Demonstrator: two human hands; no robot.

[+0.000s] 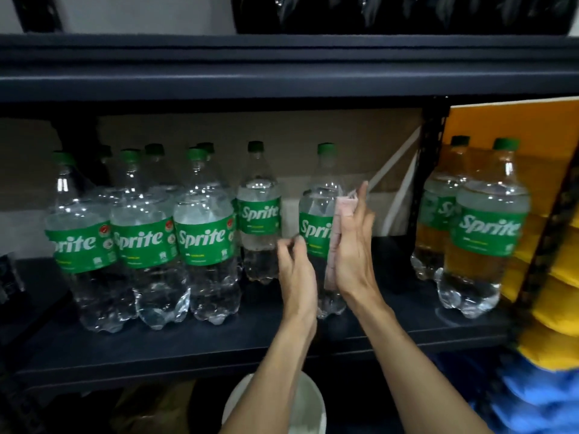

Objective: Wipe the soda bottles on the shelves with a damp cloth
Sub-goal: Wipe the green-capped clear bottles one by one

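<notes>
A clear soda bottle [315, 230] with a green label and green cap stood upright on the dark shelf [250, 343], a little right of the middle and near the front edge. The right hand [354, 245] lay flat against its right side, fingers straight and pointing up, pressing a pale pink cloth [343, 203] between palm and bottle. The cloth ran down the side from the shoulder, over the label's edge, toward the base. The left hand [296, 267] was at the bottle's left side, level with the label, its back to the camera and its fingers curled. Whether it actually gripped the bottle or only hovered beside it could not be told. To the left, three front bottles [144, 239] stood close together in a row, with more caps showing behind them. One back bottle [258, 214] stood further in, between that row and the one being wiped. Past a black upright post [429, 151], two right bottles [488, 230] stood on the same shelf, one behind the other. Beyond them was a stack of yellow fabric [551, 292], with blue fabric [539, 396] below it. Under the shelf, between the forearms, the rim of a white bucket [308, 399] showed.
</notes>
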